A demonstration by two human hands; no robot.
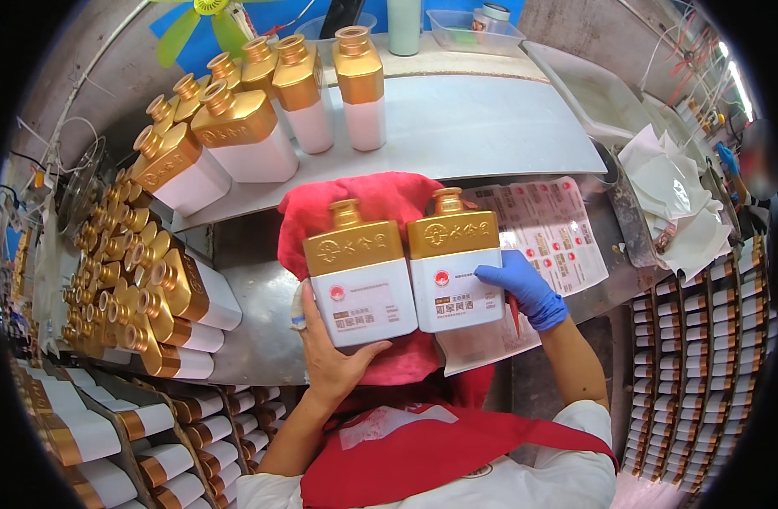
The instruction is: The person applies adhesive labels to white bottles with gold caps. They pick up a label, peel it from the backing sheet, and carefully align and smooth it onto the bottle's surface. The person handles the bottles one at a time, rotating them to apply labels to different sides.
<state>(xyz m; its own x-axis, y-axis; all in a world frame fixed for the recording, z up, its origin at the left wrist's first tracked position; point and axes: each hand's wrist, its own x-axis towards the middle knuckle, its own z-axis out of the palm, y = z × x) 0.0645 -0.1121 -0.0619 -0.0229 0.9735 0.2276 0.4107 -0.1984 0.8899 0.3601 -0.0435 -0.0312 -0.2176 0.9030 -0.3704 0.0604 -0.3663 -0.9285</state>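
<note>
Side by side over a red cloth (380, 187) are two flat bottles with gold tops and printed white bodies. My left hand (331, 360), bare with a pale wrap on one finger, grips the left bottle (363, 293) by its side and lower edge. My right hand (531, 290), in a blue glove, holds the right bottle (457, 276) at its right side. A thin red item shows just below the gloved fingers; its kind is unclear. Both bottles lean back, necks away from me. Under my right hand lie printed label sheets (567, 225).
Several gold-topped bottles (245, 140) stand on the raised grey board (474, 110). More gold-necked bottles (189, 293) crowd the left side. Racks of bottles (702, 356) flank me at lower left and right. A tray (588, 89) and crumpled white sheets (673, 199) are at right.
</note>
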